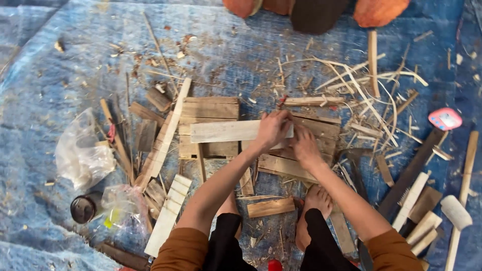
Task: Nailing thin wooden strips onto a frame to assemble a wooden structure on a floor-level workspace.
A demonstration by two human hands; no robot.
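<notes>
I sit on a blue tarp with my bare feet in front of me. My left hand grips the right end of a pale wooden slat that lies across a stack of rough boards. My right hand rests just beside it, fingers down on another weathered board; what its fingertips pinch, if anything, is hidden. A short wood block lies between my legs.
Loose slats, offcuts and thin bamboo strips litter the tarp. Clear plastic bags and a dark round tin sit left. At right lie a pink device, a long dark blade and a white mallet. Another person's orange-clad knees show at top.
</notes>
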